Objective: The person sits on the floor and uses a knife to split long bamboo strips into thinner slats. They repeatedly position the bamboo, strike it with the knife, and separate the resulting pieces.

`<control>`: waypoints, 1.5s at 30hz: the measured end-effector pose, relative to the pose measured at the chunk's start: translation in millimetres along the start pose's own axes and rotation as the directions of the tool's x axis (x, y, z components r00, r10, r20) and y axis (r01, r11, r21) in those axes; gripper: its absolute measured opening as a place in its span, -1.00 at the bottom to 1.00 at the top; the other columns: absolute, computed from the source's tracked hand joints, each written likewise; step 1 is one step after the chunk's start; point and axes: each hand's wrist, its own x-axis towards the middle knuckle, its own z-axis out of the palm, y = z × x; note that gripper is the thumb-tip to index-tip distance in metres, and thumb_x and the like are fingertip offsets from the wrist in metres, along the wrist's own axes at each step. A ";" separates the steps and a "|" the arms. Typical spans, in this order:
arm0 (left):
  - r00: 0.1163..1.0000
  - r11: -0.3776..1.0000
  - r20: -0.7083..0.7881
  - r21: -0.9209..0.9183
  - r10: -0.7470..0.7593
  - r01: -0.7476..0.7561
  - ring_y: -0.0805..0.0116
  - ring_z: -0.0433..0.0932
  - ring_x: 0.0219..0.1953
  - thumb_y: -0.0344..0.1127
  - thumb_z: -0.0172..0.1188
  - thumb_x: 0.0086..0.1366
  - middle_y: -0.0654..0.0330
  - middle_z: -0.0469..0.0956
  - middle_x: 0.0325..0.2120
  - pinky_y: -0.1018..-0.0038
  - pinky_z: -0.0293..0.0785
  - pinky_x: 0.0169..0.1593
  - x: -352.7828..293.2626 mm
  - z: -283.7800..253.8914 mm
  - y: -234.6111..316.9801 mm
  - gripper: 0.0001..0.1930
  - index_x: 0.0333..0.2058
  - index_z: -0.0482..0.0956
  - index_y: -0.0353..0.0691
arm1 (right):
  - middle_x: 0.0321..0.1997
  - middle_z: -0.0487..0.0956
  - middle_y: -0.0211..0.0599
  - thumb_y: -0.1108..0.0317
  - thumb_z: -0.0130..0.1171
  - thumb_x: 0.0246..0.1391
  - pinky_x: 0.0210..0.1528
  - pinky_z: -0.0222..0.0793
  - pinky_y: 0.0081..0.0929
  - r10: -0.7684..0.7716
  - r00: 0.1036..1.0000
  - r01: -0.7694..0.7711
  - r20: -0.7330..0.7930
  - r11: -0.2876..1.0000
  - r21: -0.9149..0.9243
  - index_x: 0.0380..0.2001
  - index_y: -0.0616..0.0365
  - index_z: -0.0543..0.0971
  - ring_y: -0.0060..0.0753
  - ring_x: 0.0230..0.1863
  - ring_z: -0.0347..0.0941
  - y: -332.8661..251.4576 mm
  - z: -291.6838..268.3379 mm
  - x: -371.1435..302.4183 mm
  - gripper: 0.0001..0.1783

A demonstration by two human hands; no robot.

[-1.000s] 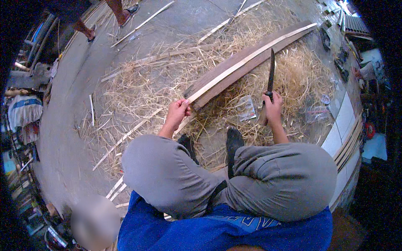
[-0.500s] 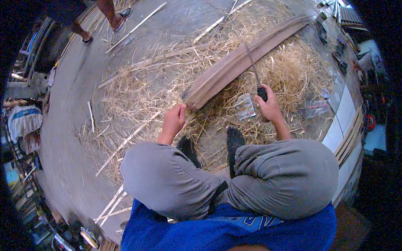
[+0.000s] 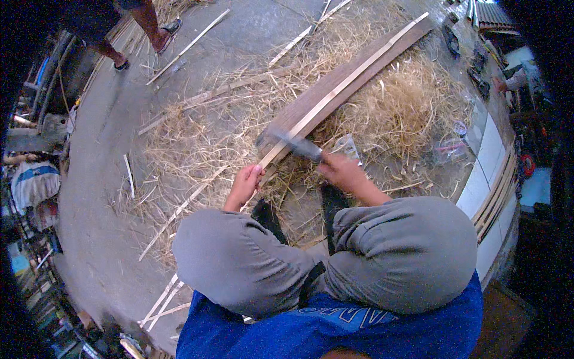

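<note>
I squat on a concrete floor over a long brown plank that runs up to the right. A pale bamboo strip lies along it. My left hand grips the strip's near end. My right hand is shut on the handle of a large knife, whose blurred blade lies across the strip near its lower end. Grey trousers and dark shoes fill the lower part of the view.
Heaps of straw-like shavings and loose bamboo slats cover the floor. A tiled ledge curves along the right. Another person's sandalled feet stand at the upper left. Clutter lines the left edge.
My right hand has swung the knife down from upright beside the plank to lie across the strip's near end. My left hand has stayed on the strip.
</note>
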 end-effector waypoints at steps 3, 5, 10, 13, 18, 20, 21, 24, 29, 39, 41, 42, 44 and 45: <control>1.000 0.998 0.021 -0.064 -0.019 0.020 0.62 0.33 -0.63 -0.11 -0.05 0.41 0.39 0.31 -0.70 0.56 0.40 -0.56 -3.1 -11.5 -6.2 -0.65 -0.42 0.49 -0.25 | -0.20 0.57 0.06 0.00 0.03 0.16 -0.25 0.46 -0.07 0.174 0.964 -0.153 -0.202 0.981 0.117 0.03 0.04 0.43 0.14 -0.28 0.53 47.8 -21.1 21.9 -0.53; 0.999 0.999 0.026 -0.029 -0.028 0.028 0.60 0.33 -0.63 -0.10 -0.04 0.40 0.38 0.32 -0.70 0.58 0.38 -0.53 2.1 -16.2 -10.1 -0.65 -0.41 0.49 -0.26 | -0.27 0.59 0.02 -0.03 0.05 0.15 -0.24 0.45 -0.08 0.237 0.965 -0.212 -0.114 0.957 0.195 0.02 0.04 0.45 0.16 -0.28 0.53 46.5 -21.7 20.0 -0.51; 0.995 0.990 0.012 0.095 0.103 -0.104 0.57 0.33 -0.64 -0.12 -0.04 0.40 0.33 0.38 -0.70 0.58 0.33 -0.52 -2.9 -17.5 0.5 -0.64 -0.46 0.49 -0.26 | -0.37 0.59 0.04 -0.04 0.03 0.15 -0.24 0.45 -0.03 -0.123 0.974 0.127 -0.190 0.992 0.011 -0.06 0.12 0.47 0.18 -0.28 0.53 48.2 -8.1 1.9 -0.52; 1.000 0.979 0.015 0.205 -0.020 0.017 0.57 0.33 -0.63 -0.14 -0.05 0.40 0.30 0.43 -0.65 0.54 0.32 -0.52 -27.2 -46.3 -29.7 -0.66 -0.44 0.51 -0.27 | -0.31 0.59 0.01 -0.02 0.07 0.12 -0.21 0.46 -0.10 0.287 0.925 -0.260 -0.248 0.956 0.137 -0.04 0.08 0.48 0.16 -0.28 0.53 95.2 -37.0 29.3 -0.53; 0.997 0.989 0.060 0.146 -0.039 0.030 0.55 0.41 -0.58 -0.10 0.01 0.38 0.32 0.42 -0.64 0.54 0.34 -0.50 -9.1 -17.4 13.6 -0.67 -0.38 0.51 -0.27 | -0.19 0.56 0.04 -0.02 0.06 0.10 -0.14 0.42 -0.03 -0.045 0.998 0.046 -0.044 0.999 0.021 -0.09 0.06 0.50 0.12 -0.18 0.51 66.7 -16.1 28.1 -0.56; 0.996 0.940 0.056 0.339 -0.062 0.039 0.49 0.44 -0.54 -0.21 0.03 0.36 0.24 0.51 -0.56 0.51 0.40 -0.42 -26.4 -43.0 -6.1 -0.75 -0.30 0.53 -0.30 | -0.17 0.56 -0.01 0.02 0.06 0.12 -0.13 0.40 -0.05 -0.116 0.991 0.123 0.059 0.985 -0.121 -0.09 0.04 0.52 0.07 -0.16 0.51 76.8 -15.5 24.1 -0.60; 0.998 0.897 0.024 0.440 -0.053 0.037 0.49 0.44 -0.54 -0.21 0.04 0.36 0.23 0.51 -0.57 0.52 0.40 -0.42 -42.6 -69.0 -34.8 -0.76 -0.30 0.53 -0.30 | -0.14 0.56 -0.01 0.00 0.04 0.12 -0.06 0.38 -0.06 0.170 0.974 -0.179 -0.149 0.983 -0.050 -0.07 0.03 0.52 0.08 -0.09 0.49 116.6 -31.6 33.9 -0.57; 0.987 0.914 -0.157 0.394 -0.033 0.093 0.49 0.42 -0.56 -0.18 0.03 0.35 0.23 0.48 -0.59 0.49 0.34 -0.47 -91.5 -78.2 -39.3 -0.73 -0.34 0.52 -0.29 | -0.20 0.57 0.09 -0.05 -0.10 0.20 -0.08 0.39 -0.09 0.527 0.650 -0.611 -0.547 0.791 0.036 -0.12 0.10 0.54 0.14 -0.16 0.50 220.5 -98.3 45.8 -0.53; 1.000 0.891 -0.019 0.455 0.000 0.008 0.51 0.39 -0.58 -0.12 0.00 0.37 0.27 0.44 -0.62 0.51 0.33 -0.47 -61.0 -75.1 -23.5 -0.68 -0.34 0.53 -0.29 | -0.26 0.58 0.10 -0.04 -0.03 0.18 -0.12 0.40 -0.07 0.244 0.849 -0.223 -0.469 0.970 0.101 -0.06 0.12 0.51 0.16 -0.19 0.52 127.0 -78.2 45.2 -0.51; 0.997 0.949 -0.067 0.314 0.040 -0.017 0.51 0.48 -0.51 -0.15 0.11 0.32 0.27 0.54 -0.51 0.51 0.44 -0.40 0.2 -25.8 21.6 -0.71 -0.27 0.55 -0.31 | -0.42 0.57 0.07 -0.02 0.01 0.18 -0.27 0.42 -0.06 0.158 0.952 -0.101 -0.261 0.970 0.220 -0.03 0.03 0.47 0.18 -0.33 0.52 38.6 -1.2 16.7 -0.56; 0.984 0.978 -0.172 0.208 0.038 -0.002 0.51 0.44 -0.55 -0.16 0.12 0.31 0.29 0.53 -0.53 0.52 0.41 -0.43 4.5 -27.5 14.4 -0.73 -0.30 0.55 -0.29 | -0.45 0.56 0.07 0.00 0.01 0.18 -0.31 0.41 -0.10 0.160 0.958 -0.111 -0.237 0.972 0.209 -0.02 0.05 0.46 0.14 -0.37 0.53 38.7 -4.3 18.0 -0.56; 0.969 0.995 -0.248 0.097 0.015 0.009 0.53 0.41 -0.57 -0.16 0.13 0.30 0.31 0.51 -0.54 0.54 0.39 -0.45 5.7 -27.8 9.3 -0.74 -0.32 0.56 -0.27 | -0.47 0.56 0.05 0.01 0.01 0.19 -0.33 0.41 -0.14 0.154 0.959 -0.107 -0.239 0.974 0.199 -0.01 0.07 0.46 0.10 -0.39 0.53 40.9 -4.7 16.7 -0.56; 0.944 0.998 -0.327 -0.054 -0.049 0.034 0.56 0.37 -0.60 -0.14 0.14 0.29 0.34 0.47 -0.57 0.58 0.34 -0.49 8.8 -33.9 0.4 -0.75 -0.34 0.56 -0.24 | -0.48 0.55 0.04 0.03 0.01 0.20 -0.35 0.40 -0.19 0.154 0.960 -0.109 -0.235 0.975 0.194 0.01 0.09 0.45 0.06 -0.41 0.54 42.4 -5.2 14.1 -0.55; 0.938 0.994 -0.336 -0.095 -0.083 0.054 0.57 0.34 -0.61 -0.13 0.15 0.29 0.35 0.45 -0.59 0.60 0.32 -0.51 9.4 -38.6 0.1 -0.75 -0.35 0.56 -0.22 | -0.47 0.55 0.05 0.03 0.01 0.20 -0.35 0.40 -0.19 0.156 0.961 -0.112 -0.227 0.974 0.196 0.02 0.09 0.45 0.06 -0.41 0.54 37.7 -8.9 14.1 -0.55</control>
